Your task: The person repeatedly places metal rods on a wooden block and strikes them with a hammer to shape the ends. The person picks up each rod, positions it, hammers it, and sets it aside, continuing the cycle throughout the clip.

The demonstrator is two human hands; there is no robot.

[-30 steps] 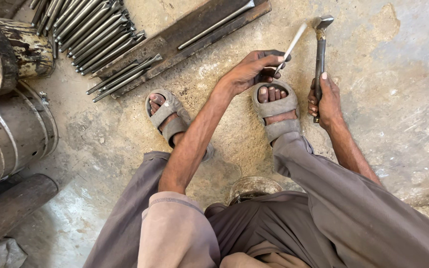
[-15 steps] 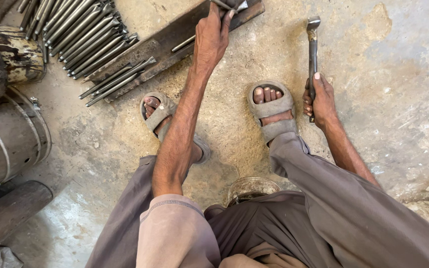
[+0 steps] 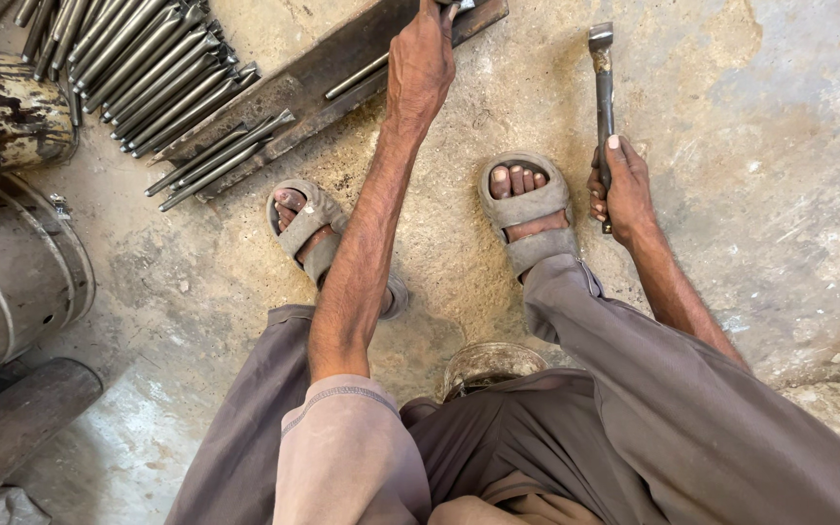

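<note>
Rough, stained concrete floor fills the view, seen from above by a seated person whose sandalled feet are planted near the middle of the frame. At the top centre the left hand reaches far forward, arm straight, its fingers curled down over the end of a thin metal rod lying along a long dark steel bar; the fingertips run past the frame's top edge, so whether they pinch the rod or only press on it cannot be told. The bar lies diagonally from the upper centre toward the left, seemingly serving as a rest that keeps the rod off the floor. At the upper right the right hand has its fingers wrapped tight around the handle of a hammer, head pointing away toward the top of the frame and held upright just beside the right sandal, apparently kept ready. In the upper left corner a bundle of similar rods lies stacked side by side, touching the bar's lower end. Metal cylinders crowd the left edge.
</note>
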